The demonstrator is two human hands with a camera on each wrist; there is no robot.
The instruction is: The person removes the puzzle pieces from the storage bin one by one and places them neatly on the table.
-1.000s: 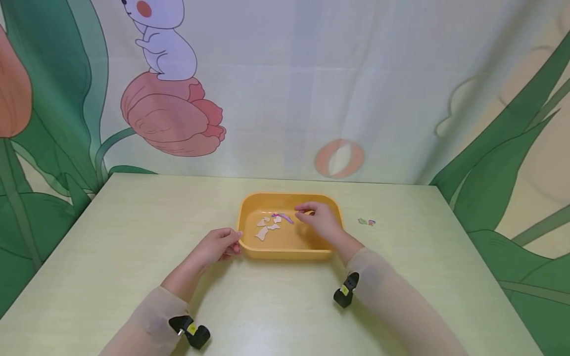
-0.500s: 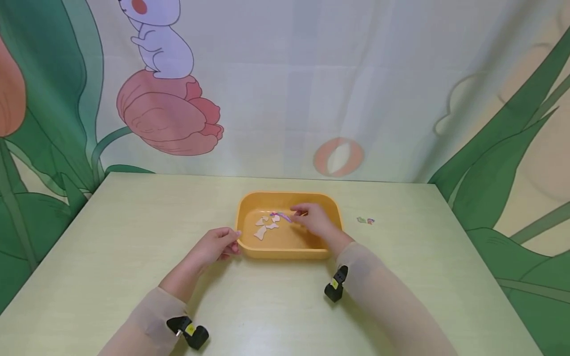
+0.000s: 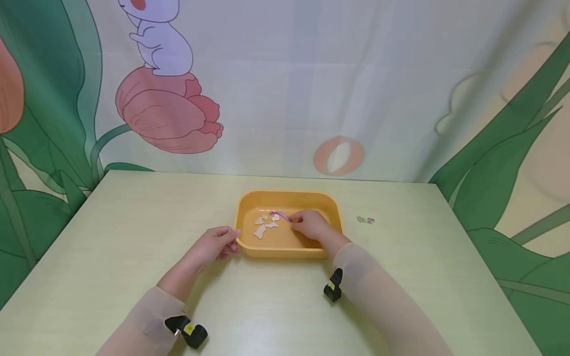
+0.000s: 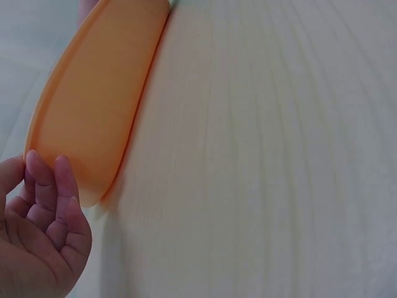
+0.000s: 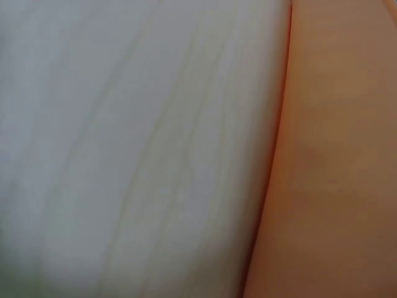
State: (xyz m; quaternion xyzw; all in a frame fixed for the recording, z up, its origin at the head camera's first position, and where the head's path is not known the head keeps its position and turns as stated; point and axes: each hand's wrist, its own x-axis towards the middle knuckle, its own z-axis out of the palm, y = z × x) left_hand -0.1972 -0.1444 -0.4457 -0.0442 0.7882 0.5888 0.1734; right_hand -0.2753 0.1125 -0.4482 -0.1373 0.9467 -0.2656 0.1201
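A shallow yellow plastic tray (image 3: 307,253) stands on the table. My left hand (image 3: 218,243) pinches its left rim between thumb and fingertips; the left wrist view shows the fingers (image 4: 44,186) against the outer wall. Inside the tray, my right hand (image 3: 313,225) reaches down, thumb and index finger at the right end of a thin, curved purple strip (image 3: 283,215) and seeming to pinch it. Left of the strip lie several flat, cream-coloured irregular pieces (image 3: 260,231). The right wrist view has only the tray's outer wall (image 5: 335,149) and tabletop; the right hand is out of it.
Two small flat coloured pieces (image 3: 365,220), one green and one purplish-red, lie on the pale wooden table (image 3: 267,306) right of the tray. A printed curtain (image 3: 276,99) hangs behind the table's far edge.
My right hand has moved left and down inside the tray, and its fingers have closed together at the purple strip's right end. The left hand stays on the rim.
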